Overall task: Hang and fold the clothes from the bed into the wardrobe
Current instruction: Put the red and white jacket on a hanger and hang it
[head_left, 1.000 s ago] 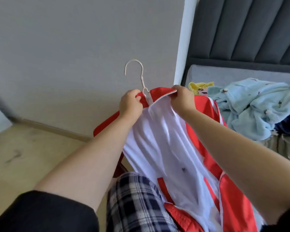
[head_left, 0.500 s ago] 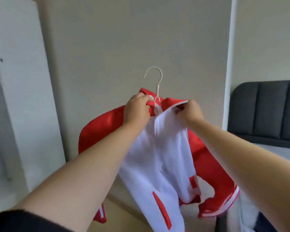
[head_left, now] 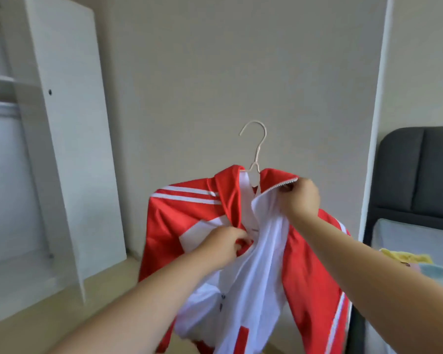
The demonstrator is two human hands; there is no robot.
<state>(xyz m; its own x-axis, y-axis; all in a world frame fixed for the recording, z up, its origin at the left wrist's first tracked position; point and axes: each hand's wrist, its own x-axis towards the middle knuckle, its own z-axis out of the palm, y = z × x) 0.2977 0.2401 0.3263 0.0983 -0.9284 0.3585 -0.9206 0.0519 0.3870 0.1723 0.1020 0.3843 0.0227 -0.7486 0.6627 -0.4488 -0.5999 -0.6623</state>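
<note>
Two hands on red/white track jacket [head_left: 189, 221], draped on hanger [head_left: 256, 146] mid-air betw wardrobe [head_left: 69, 149] & bed [head_left: 407, 233]: left hand [head_left: 225, 245] pinches front edge, right hand [head_left: 301, 199] grips zipper collar; hanging step, next prob. hook onto wardrobe rail.

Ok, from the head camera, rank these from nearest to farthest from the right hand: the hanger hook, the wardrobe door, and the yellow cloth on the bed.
Measured from the right hand, which pinches the jacket collar:
1. Hanger hook, just up and to its left.
2. Yellow cloth, lower right on the bed.
3. Wardrobe door, far left.
</note>
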